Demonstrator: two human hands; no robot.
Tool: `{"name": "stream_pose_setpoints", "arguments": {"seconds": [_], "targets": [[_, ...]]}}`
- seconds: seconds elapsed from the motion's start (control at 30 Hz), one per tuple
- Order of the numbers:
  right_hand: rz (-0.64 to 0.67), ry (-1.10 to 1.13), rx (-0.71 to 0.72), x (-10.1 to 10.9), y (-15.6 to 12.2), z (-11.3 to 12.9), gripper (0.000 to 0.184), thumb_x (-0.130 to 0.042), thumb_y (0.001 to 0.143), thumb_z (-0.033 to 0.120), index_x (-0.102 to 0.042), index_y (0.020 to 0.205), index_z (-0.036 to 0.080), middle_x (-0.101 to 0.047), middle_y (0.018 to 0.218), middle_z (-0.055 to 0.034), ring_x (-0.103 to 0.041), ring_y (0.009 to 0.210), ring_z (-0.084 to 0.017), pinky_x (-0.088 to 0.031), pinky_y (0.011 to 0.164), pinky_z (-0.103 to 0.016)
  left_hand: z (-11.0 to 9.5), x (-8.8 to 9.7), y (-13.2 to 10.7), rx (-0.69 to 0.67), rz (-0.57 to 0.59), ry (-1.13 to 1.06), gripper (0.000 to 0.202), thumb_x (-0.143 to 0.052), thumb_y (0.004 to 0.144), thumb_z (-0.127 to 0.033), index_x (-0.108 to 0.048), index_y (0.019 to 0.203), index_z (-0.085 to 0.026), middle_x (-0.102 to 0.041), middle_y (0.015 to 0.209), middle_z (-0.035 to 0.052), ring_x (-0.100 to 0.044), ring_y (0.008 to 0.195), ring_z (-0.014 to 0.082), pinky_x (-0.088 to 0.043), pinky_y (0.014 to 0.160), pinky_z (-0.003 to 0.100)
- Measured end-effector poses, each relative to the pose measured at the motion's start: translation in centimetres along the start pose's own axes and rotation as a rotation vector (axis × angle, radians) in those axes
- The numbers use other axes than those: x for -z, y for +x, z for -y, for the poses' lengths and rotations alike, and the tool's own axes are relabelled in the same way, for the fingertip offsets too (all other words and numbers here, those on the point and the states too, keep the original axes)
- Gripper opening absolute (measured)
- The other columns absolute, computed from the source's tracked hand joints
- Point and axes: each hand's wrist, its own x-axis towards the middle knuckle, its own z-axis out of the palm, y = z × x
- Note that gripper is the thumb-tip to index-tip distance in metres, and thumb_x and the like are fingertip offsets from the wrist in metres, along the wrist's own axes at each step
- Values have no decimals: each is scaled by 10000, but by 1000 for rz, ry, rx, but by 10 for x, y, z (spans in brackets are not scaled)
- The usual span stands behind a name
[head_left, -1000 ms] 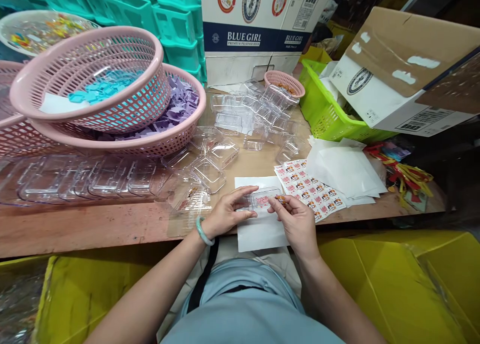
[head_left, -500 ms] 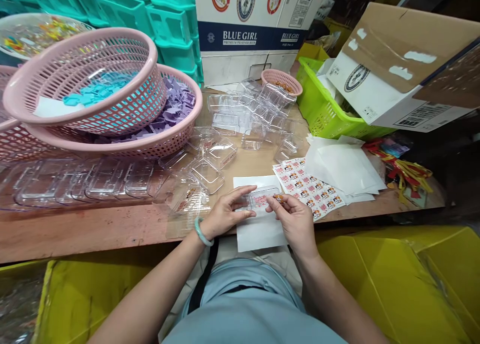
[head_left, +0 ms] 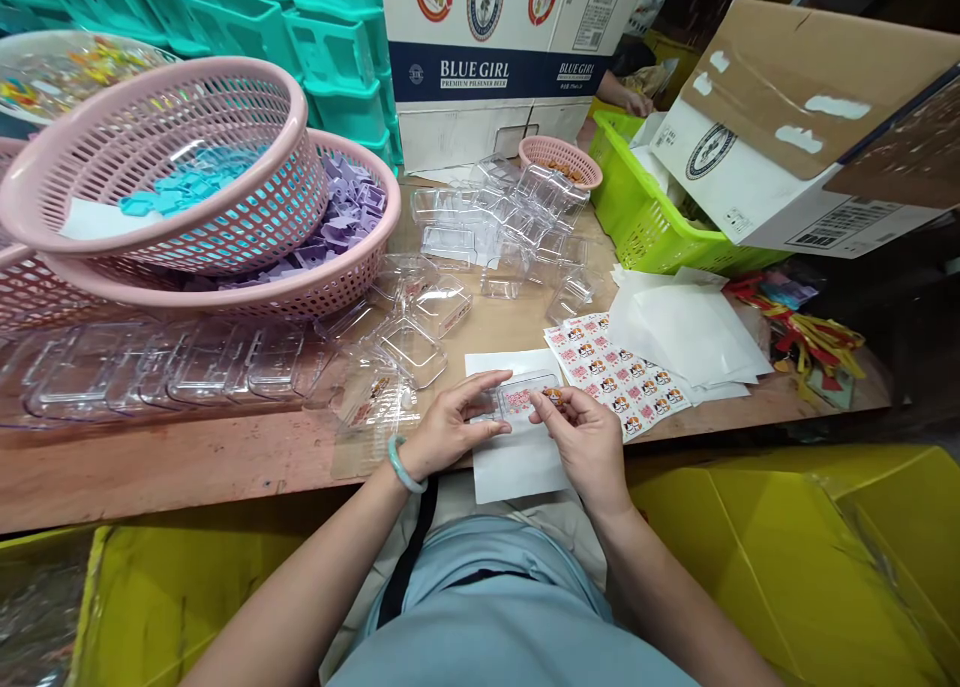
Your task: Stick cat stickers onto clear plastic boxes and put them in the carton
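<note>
My left hand (head_left: 448, 429) grips a small clear plastic case (head_left: 525, 395) by its left end, over a white sheet of paper (head_left: 517, 462) at the table's front edge. The case shows a pink sticker on its face. My right hand (head_left: 585, 435) pinches a small orange sticker (head_left: 553, 395) and holds it against the case's right end. A sheet of cartoon stickers (head_left: 619, 372) lies just right of my hands.
Stacked pink baskets (head_left: 187, 227) with blue and purple plastic parts stand at the left. Clear cases (head_left: 495, 237) are scattered over the wooden table (head_left: 187, 457), a row of them at the left. A green basket (head_left: 645, 227), cardboard boxes (head_left: 787, 137) and white papers (head_left: 690, 332) fill the right. Another person's hand (head_left: 622, 95) shows at the back.
My hands have barely moved; the right hand's sticker has slid slightly left onto the case. The view has shifted a little.
</note>
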Motion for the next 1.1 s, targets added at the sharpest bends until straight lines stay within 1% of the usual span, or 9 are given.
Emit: {"name": "stream_pose_setpoints", "arguments": {"seconds": [0.2,0.33,0.53,0.6,0.67,0.73,0.8,0.97,1.1], "targets": [[-2,-39,31,-1,-1,-1,282,-664,800,450,-636,710,184,-666,639,-8,-545,542,-122,-425,541,-230,-3,-1,0,-4,2,20,572,-753,734,-270,-576,1277,-250,-530,1353,97,-491,1262,249,-468,1011,367],[-6,-61,52,-1,-1,0,291,-662,800,451,-618,685,188,-655,620,-2,-541,521,-118,-421,524,-227,0,0,0,0,3,25,573,-761,725,-279,-580,1268,-251,-530,1354,99,-477,1276,260,-468,1011,377],[27,-79,59,-1,0,1,277,-647,810,447,-624,694,197,-652,623,-1,-563,541,-132,-426,544,-234,-5,-1,0,65,16,-83,586,-792,687,-299,-584,1233,-248,-543,1336,81,-508,1238,249,-451,1034,389],[32,-91,63,-1,0,1,261,-643,817,434,-626,708,198,-654,629,1,-562,543,-131,-424,547,-234,-9,-4,1,93,-23,-90,507,-755,728,-334,-600,1197,-216,-579,1283,89,-549,1174,233,-469,1005,375],[39,-111,73,-2,0,0,255,-634,827,427,-626,716,198,-655,636,0,-557,543,-129,-416,540,-233,-13,-9,4,100,-98,-72,423,-711,770,-364,-621,1139,-178,-625,1192,99,-586,1095,218,-481,969,364],[46,-144,95,-1,0,0,260,-623,837,425,-615,707,200,-646,628,2,-549,539,-128,-403,529,-234,-14,-14,6,97,-174,-47,386,-709,769,-373,-632,1079,-157,-651,1119,98,-599,1050,211,-480,953,358],[40,-215,145,0,1,-1,272,-607,852,422,-604,691,204,-630,611,2,-536,524,-128,-392,522,-240,-14,-18,9,104,-217,-33,379,-728,747,-369,-630,1044,-154,-655,1100,93,-599,1039,208,-476,947,350],[-70,-527,469,4,4,-9,227,-554,905,361,-681,781,220,-666,699,-53,-577,631,-174,-416,651,-289,-12,-21,10,110,-234,-20,352,-718,752,-358,-623,1021,-153,-651,1110,94,-591,1051,207,-479,923,332],[-125,-661,619,3,7,-20,188,-540,922,300,-683,836,212,-660,707,-68,-585,668,-184,-424,687,-298,-10,-22,10,113,-248,-9,331,-710,755,-345,-623,1009,-151,-648,1110,99,-585,1052,208,-480,917,334]]}}
